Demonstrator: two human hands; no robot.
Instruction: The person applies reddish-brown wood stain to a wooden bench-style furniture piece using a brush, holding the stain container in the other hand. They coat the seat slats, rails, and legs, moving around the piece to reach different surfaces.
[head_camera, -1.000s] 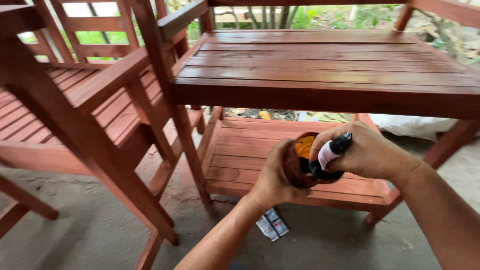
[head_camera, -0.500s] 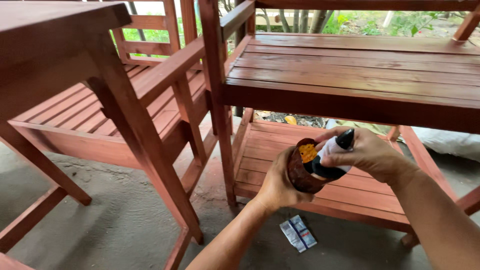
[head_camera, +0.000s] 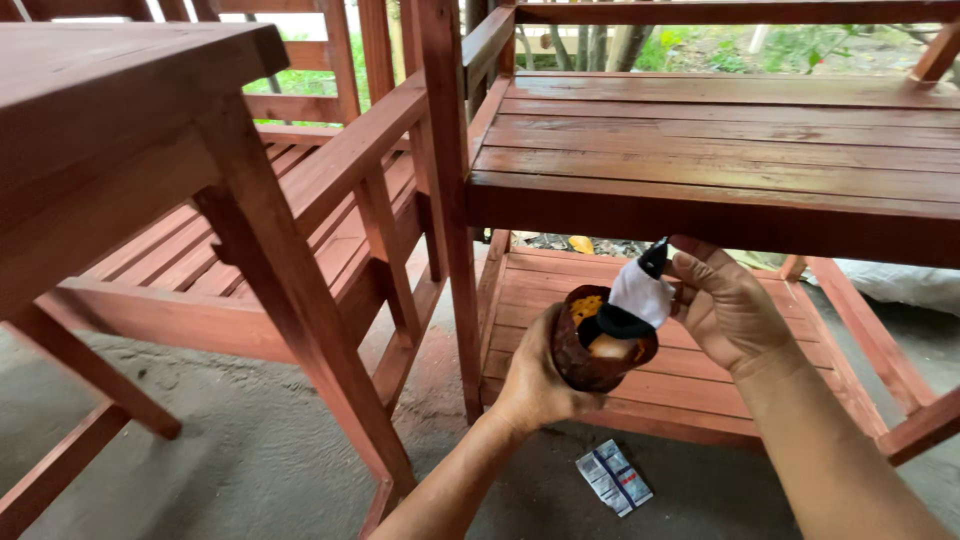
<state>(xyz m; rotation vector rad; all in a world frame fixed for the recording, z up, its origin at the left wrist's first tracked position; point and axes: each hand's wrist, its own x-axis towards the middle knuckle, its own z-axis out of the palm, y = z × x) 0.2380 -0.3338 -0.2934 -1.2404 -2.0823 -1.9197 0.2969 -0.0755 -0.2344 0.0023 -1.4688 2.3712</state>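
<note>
— Red-brown wooden furniture fills the frame on a grey concrete floor: a table corner at upper left, a slatted bench behind it, and a two-level slatted shelf at right.

— Where are the hands?

— Lower centre, in front of the shelf's bottom level. The left hand comes up from the bottom edge and is wrapped around a small stained pot, fingers curled behind it, the mouth tilted toward the camera.

— And the right?

— The right hand, just right of the pot, is partly closed on a brush. Fingertips pinch near its dark top end; the white middle part is clear of the palm. Its lower dark end sits at the pot's mouth, touching or dipped in, I cannot tell which.

— What is in the pot?

— Something orange-brown at the rim; the rest is too dark to make out.

— Anything else nearby?

— A small white and blue packet lies flat on the floor just below the pot. Green plants show beyond the shelf at the top.
</note>
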